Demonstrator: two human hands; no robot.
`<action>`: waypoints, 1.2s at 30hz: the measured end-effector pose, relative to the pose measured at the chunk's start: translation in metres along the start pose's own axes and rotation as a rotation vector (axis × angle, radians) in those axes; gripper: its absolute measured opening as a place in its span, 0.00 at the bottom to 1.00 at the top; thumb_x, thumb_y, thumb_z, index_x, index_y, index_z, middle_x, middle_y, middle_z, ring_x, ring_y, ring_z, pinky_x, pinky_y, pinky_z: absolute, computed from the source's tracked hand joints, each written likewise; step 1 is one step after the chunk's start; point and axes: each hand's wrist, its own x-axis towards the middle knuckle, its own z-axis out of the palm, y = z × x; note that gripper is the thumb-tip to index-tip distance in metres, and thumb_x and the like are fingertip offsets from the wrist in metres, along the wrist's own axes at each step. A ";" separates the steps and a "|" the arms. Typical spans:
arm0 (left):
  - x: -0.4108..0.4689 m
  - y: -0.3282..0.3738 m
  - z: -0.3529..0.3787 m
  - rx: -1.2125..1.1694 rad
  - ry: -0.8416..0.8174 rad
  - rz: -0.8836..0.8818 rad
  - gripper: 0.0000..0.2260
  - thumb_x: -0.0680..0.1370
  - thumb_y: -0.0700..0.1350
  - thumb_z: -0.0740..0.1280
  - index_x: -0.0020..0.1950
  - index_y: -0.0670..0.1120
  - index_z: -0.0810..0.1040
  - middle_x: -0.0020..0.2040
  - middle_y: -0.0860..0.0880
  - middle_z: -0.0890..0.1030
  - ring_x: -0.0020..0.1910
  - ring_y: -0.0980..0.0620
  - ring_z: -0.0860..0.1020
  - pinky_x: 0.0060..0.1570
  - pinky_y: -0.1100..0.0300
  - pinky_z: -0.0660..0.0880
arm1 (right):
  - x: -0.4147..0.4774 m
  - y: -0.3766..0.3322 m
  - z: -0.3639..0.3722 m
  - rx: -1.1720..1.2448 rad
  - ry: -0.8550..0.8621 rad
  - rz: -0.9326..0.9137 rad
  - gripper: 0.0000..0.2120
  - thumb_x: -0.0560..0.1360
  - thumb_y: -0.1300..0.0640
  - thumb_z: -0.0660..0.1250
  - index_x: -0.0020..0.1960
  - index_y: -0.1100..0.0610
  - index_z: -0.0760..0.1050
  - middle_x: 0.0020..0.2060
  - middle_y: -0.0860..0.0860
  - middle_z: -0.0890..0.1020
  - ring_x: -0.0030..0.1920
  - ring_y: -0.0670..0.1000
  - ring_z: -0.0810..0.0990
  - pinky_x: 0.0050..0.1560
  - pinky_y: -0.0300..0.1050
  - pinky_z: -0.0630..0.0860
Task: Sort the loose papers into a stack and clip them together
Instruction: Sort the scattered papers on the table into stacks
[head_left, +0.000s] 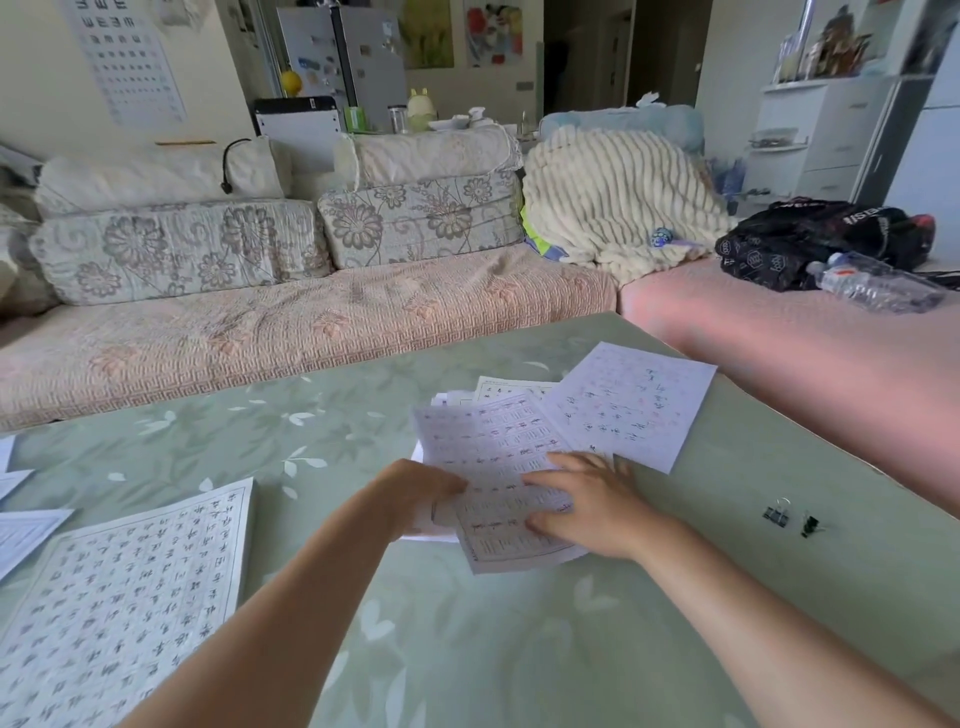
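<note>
A loose pile of white practice sheets (488, 447) with printed grids and handwriting lies on the green table (311, 447). My left hand (415, 493) grips the pile's left edge, fingers tucked under the sheets. My right hand (582, 504) lies flat on the top sheet, fingers spread. Another single sheet (631, 405) rests askew beyond, overlapping the pile. Two black binder clips (789, 519) sit on the table to the right of my right hand.
A large grid sheet stack (119, 603) lies at the near left, with more paper corners (21, 530) at the left edge. Behind the table stands a sofa (311, 322) with cushions, a blanket, a black bag (810, 239) and a plastic bottle (872, 283).
</note>
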 end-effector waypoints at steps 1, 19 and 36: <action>-0.001 -0.001 -0.001 0.001 -0.008 0.020 0.09 0.74 0.35 0.71 0.53 0.38 0.79 0.45 0.41 0.84 0.38 0.45 0.83 0.33 0.55 0.81 | 0.000 -0.003 0.000 0.021 0.003 -0.014 0.28 0.69 0.31 0.65 0.69 0.32 0.68 0.76 0.41 0.62 0.77 0.45 0.55 0.75 0.60 0.48; -0.044 -0.039 -0.075 0.999 0.485 0.273 0.32 0.71 0.51 0.74 0.69 0.41 0.65 0.66 0.40 0.69 0.64 0.41 0.70 0.63 0.51 0.71 | 0.009 -0.029 0.003 -0.189 -0.003 0.166 0.32 0.79 0.37 0.54 0.78 0.51 0.57 0.78 0.52 0.59 0.78 0.55 0.56 0.73 0.55 0.56; 0.008 -0.039 -0.003 1.185 0.020 0.540 0.34 0.77 0.68 0.56 0.79 0.60 0.47 0.80 0.52 0.42 0.78 0.50 0.40 0.76 0.47 0.39 | -0.007 -0.002 -0.004 0.235 0.015 -0.061 0.19 0.81 0.59 0.58 0.69 0.49 0.75 0.71 0.45 0.73 0.73 0.45 0.67 0.71 0.37 0.61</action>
